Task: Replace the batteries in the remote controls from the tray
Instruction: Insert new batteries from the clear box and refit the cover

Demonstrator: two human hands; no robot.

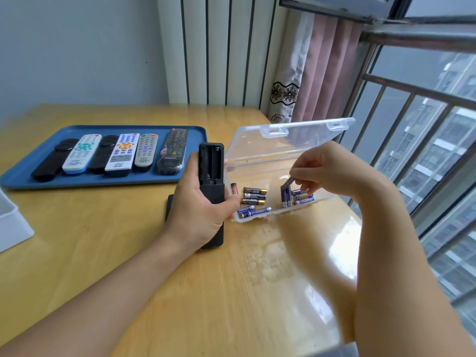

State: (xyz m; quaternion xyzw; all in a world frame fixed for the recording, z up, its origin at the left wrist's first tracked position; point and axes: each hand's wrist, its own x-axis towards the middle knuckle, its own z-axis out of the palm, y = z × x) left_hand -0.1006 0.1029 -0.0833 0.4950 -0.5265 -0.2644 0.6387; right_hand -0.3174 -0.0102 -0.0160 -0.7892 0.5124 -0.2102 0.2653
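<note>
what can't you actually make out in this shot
Head view only:
- Black remote: button side faces away; left hand covers its lower body.
- Dark flat piece under that hand: mostly hidden, identity unclear.
- Battery pinched by right hand: label too small.
- White container: cut off at left edge.

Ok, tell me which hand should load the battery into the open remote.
Right. The right hand already pinches a purple battery over the clear box. The left hand is occupied holding the black remote, its empty battery bay facing up.
</note>
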